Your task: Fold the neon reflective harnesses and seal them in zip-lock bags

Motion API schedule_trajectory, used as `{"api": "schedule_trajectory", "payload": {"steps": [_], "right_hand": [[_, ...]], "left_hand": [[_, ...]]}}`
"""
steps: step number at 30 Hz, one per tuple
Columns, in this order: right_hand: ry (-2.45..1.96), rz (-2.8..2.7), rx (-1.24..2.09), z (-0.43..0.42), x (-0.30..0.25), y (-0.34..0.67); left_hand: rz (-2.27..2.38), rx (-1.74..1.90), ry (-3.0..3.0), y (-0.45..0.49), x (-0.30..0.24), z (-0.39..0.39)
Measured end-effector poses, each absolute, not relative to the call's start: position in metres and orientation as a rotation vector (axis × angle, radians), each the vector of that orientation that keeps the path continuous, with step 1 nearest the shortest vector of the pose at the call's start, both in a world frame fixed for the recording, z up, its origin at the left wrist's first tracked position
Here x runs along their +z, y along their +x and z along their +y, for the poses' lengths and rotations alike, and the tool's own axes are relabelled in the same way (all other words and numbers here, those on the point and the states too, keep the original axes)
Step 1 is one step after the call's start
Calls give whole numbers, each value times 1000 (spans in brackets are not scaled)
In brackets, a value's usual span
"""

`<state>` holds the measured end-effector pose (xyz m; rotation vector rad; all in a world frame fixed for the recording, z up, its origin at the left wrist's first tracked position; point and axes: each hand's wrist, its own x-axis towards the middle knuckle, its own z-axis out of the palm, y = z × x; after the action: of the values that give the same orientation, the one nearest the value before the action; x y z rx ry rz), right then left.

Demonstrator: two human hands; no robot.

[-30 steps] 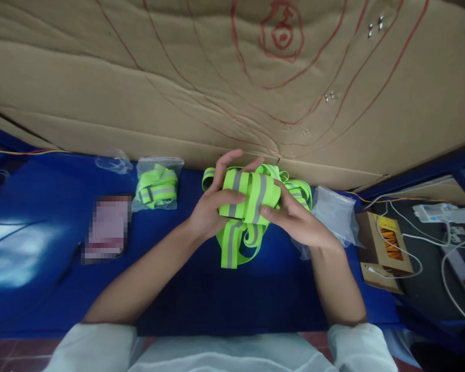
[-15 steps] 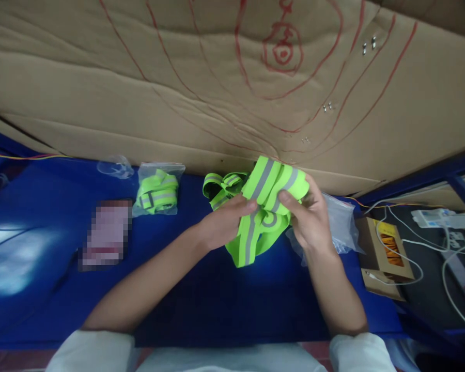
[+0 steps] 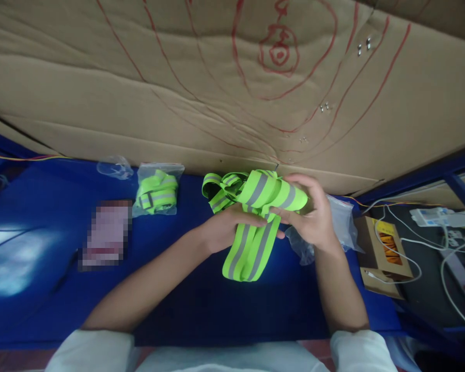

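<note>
Beyond the fingers (image 3: 251,219) gripping a green strap (image 3: 256,189), red scrawl (image 3: 279,53) marks cardboard (image 3: 77,98).

The pale sleeves (image 3: 93,351) are short — forearms (image 3: 151,279) bare.

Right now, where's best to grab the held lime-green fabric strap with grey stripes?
Probably the looped near end of the strap, coming from the wearer's side: it juts that way, uncovered, while the left hand and right hand sit farther up.

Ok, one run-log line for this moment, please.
left hand: holding green strap; right hand: holding same strap; bagged strap: at left; cardboard box: at right
</note>
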<state>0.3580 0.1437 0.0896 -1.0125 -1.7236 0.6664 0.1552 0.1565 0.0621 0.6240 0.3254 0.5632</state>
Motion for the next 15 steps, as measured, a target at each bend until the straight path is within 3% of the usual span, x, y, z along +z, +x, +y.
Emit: {"api": "schedule_trajectory", "payload": {"steps": [6,12,15], "right_hand": [[-905,-2102,431,146,90,359],[-755,-2368,982,150,100,366],[-787,-2058,1067,152,96,368]], "left_hand": [[332,805,386,148,71,158],[513,878,364,143,67,174],[532,933,430,140,64,175]]}}
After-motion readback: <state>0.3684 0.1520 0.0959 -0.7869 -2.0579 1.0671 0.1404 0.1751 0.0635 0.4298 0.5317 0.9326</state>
